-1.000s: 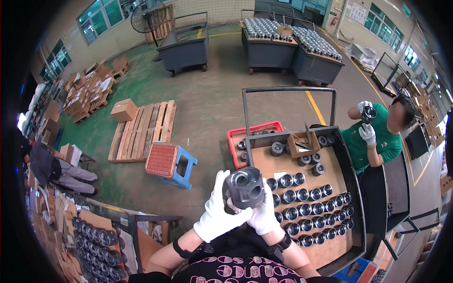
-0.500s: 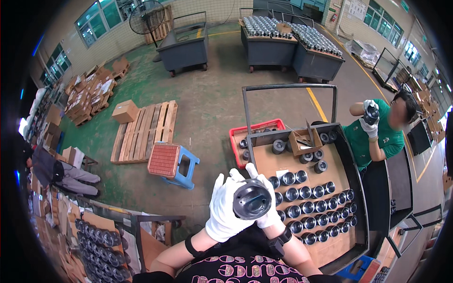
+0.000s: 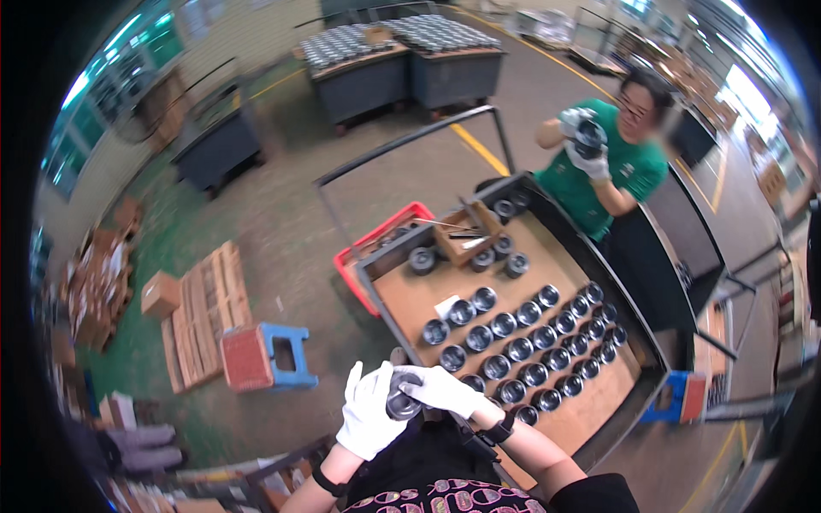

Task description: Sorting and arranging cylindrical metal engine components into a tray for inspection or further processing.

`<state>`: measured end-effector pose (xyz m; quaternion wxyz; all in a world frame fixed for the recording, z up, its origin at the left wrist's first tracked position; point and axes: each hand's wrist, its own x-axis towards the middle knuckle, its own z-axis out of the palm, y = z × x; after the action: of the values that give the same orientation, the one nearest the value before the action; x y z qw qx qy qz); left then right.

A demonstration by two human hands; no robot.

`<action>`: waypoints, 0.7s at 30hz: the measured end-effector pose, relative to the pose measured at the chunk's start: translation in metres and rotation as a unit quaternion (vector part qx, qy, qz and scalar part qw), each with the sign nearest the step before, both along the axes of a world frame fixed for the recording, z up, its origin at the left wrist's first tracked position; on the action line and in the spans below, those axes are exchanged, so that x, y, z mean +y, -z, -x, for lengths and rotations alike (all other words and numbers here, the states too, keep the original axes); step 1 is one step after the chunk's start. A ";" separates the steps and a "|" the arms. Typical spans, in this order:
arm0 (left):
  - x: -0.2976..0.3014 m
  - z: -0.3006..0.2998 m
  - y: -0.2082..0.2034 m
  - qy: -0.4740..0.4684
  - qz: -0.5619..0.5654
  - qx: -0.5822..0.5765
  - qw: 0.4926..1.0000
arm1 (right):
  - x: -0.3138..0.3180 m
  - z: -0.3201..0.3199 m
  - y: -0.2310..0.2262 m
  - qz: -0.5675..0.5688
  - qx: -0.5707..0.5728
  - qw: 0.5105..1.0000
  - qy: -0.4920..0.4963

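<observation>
1. Left hand (image 3: 368,412): gloved in white, raised at the lower centre, fingers up and partly spread; its grip is clamped on the left side of one dark piston (image 3: 402,403).
2. Right hand (image 3: 443,390): gloved in white, reaching across from the right, back upward, thumb and fingers bent over the piston; its grip is clamped on it too. The piston sits between both hands, above the cart's near left corner.
3. Cart (image 3: 539,244): one, holding roughly thirty pistons (image 3: 518,349) in five slanting rows, the shortest numbering three.
4. Open carton (image 3: 469,244): one, with about six more pistons around it.
5. Red crate (image 3: 355,280): one, just beside the cart.
6. Co-worker (image 3: 637,171): one, both gloved hands around one piston.
7. Blue stool (image 3: 286,355): one at left, red-topped.
8. Loaded carts (image 3: 457,77): two, farthest back.
</observation>
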<state>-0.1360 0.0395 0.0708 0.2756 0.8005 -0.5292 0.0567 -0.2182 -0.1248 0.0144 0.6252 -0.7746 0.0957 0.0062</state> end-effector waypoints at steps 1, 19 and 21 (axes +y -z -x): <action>-0.007 -0.001 0.012 0.005 -0.034 0.043 0.998 | -0.006 0.001 0.031 -0.009 0.030 1.000 0.005; -0.100 -0.194 0.107 0.048 -0.254 0.098 0.961 | -0.331 0.023 0.362 0.028 0.345 0.765 0.543; -0.111 -0.207 0.119 0.063 -0.267 0.120 0.954 | -0.336 0.037 0.398 0.018 0.362 0.757 0.543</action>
<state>0.0710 -0.0718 -0.0482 0.1161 0.8107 -0.5374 -0.2012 -0.2553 -0.4603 -0.3833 0.4281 -0.5435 0.7198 -0.0561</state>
